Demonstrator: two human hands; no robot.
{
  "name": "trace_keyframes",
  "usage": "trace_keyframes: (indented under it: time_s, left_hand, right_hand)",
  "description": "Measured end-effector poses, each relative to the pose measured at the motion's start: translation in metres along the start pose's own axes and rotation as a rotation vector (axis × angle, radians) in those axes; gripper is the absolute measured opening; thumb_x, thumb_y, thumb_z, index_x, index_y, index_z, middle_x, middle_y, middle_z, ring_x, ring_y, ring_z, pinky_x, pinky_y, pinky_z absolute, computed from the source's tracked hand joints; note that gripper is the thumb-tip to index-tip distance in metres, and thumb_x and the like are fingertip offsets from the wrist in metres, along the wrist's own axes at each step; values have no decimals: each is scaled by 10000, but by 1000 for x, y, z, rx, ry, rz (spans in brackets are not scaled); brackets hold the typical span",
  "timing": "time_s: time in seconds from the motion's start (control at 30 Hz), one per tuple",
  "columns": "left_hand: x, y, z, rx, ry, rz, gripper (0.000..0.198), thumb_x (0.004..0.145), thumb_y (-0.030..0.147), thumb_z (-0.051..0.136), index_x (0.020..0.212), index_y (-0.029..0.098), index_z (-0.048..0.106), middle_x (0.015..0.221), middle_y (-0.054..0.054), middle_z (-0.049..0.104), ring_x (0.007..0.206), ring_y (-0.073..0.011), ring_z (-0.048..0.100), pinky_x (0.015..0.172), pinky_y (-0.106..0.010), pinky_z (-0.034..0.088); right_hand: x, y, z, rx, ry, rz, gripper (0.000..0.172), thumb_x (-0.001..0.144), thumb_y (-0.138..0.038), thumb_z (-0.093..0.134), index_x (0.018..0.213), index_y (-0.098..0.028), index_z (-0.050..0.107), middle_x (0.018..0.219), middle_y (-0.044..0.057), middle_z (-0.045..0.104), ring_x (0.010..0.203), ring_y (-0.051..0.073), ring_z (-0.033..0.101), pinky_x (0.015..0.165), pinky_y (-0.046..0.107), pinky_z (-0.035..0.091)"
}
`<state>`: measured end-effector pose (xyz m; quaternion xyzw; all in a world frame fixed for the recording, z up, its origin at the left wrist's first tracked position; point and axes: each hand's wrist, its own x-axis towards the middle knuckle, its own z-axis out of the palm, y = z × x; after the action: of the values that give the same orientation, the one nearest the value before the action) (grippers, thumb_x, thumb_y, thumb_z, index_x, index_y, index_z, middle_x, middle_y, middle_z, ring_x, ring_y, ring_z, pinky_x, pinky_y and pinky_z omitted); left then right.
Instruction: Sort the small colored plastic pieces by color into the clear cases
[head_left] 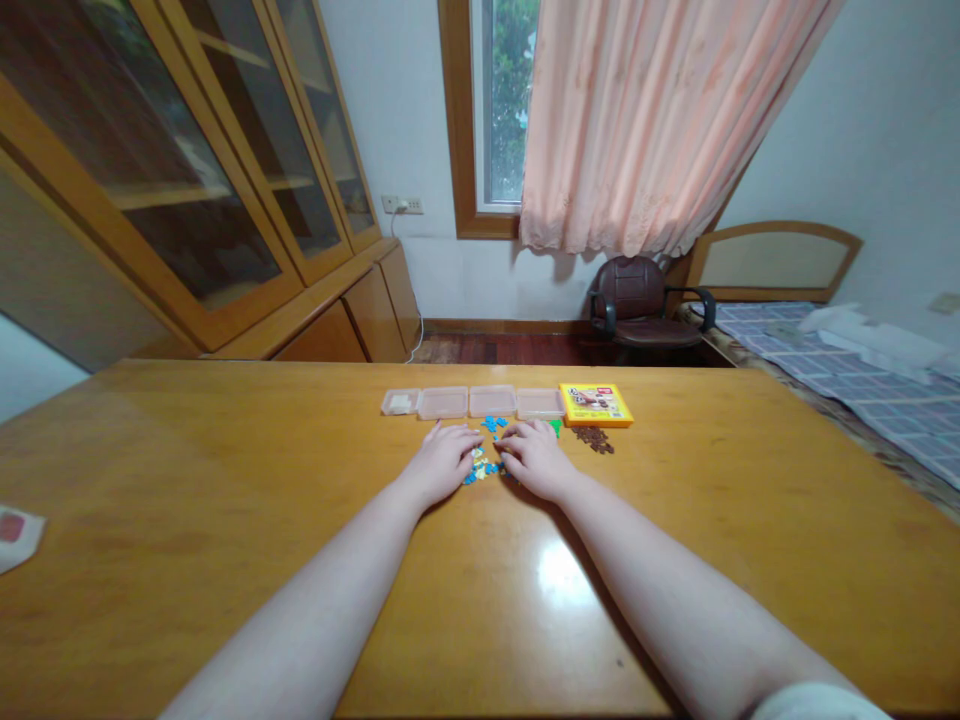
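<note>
My left hand (442,462) and my right hand (534,458) rest side by side, palms down, on the wooden table (225,500). Between and under their fingertips lies a scatter of small blue and yellow pieces (486,450). The fingers of both hands lie fairly flat over the pieces; whether any piece is pinched is too small to see. A few green pieces (556,427) lie just beyond my right hand. A small heap of brown pieces (594,438) sits to its right.
Several clear plastic trays (469,401) stand in a row beyond the hands, with a yellow box (595,404) at their right end. A white packet (16,533) lies at the table's left edge. Behind are a glass-door cabinet (187,180), a chair (637,300) and a bed (862,370).
</note>
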<state>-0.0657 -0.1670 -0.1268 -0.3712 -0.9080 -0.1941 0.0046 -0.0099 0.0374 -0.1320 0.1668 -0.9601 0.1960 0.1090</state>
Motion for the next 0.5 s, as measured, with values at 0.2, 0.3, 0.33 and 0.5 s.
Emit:
trace_keyframes:
  time_s: [0.2,0.3,0.33,0.5]
  left_hand:
    - [1,-3,1,16,30,27,291,837,161,490,992,254,719,1211,-58,637,1185,-253,521,1101,-528,280]
    - [0,-3,3,12,-4,43,300,853,182,491,1046,262,706,1253,-61,614,1223,-263,489,1109,-552,252]
    - [-1,-2,4,9,-8,50,305,860,191,490,1072,263,698,1270,-64,603,1233,-264,480,1112,-556,244]
    - [0,-2,1,14,55,39,287,840,155,490,1007,235,709,1267,-70,596,1223,-255,483,1115,-525,262]
  right_hand:
    - [0,3,3,26,55,43,243,926,-245,492,1049,-212,700,1116,81,633,1068,229,464,962,402,296]
    - [0,3,3,52,69,41,222,915,-224,508,1010,-199,707,1073,83,645,1041,223,478,944,390,321]
    - [0,3,3,57,73,31,215,910,-218,515,1004,-196,708,1066,83,646,1035,221,482,942,387,326]
    - [0,1,1,83,62,-47,199,904,-212,526,996,-207,702,1078,65,648,1028,210,499,963,386,322]
